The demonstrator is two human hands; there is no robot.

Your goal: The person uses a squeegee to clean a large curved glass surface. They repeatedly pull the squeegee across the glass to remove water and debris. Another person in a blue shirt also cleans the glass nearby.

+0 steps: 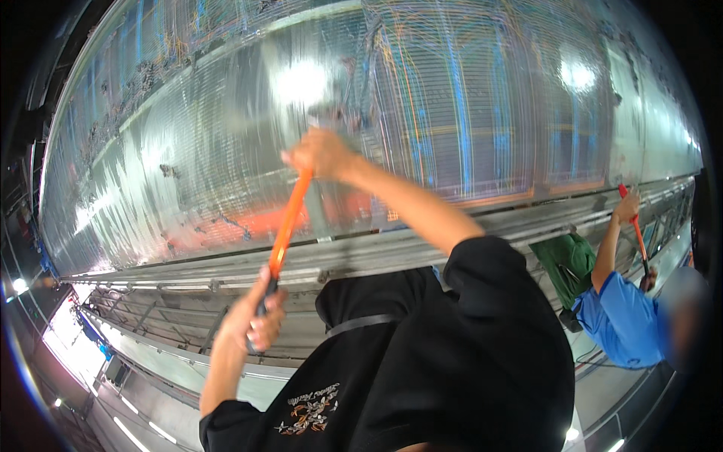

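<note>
Left hand (254, 310): closed around the black grip at the lower end of the long-handled tool (289, 215).
Right hand (322, 153): wrapped around the upper end of the orange handle, just below the tool's head (blurred, so its shape is hard to tell).
Long-handled tool: slanted over the near part of the glossy counter (226, 139), its head end well in from the metal rail (376, 258); whether it touches the surface, I cannot tell.
Risk on the counter: the surface looks wet and slick, so the head might skid if pushed unevenly; a tilted edge could scratch the sheen.
Risk at the rail: leaning too far over could knock the left forearm or handle against it.
Tools counted: two, this one and the red-handled tool (639, 232) nearby.
People counted: two, the wearer and a co-worker in a blue shirt (619, 320).
</note>
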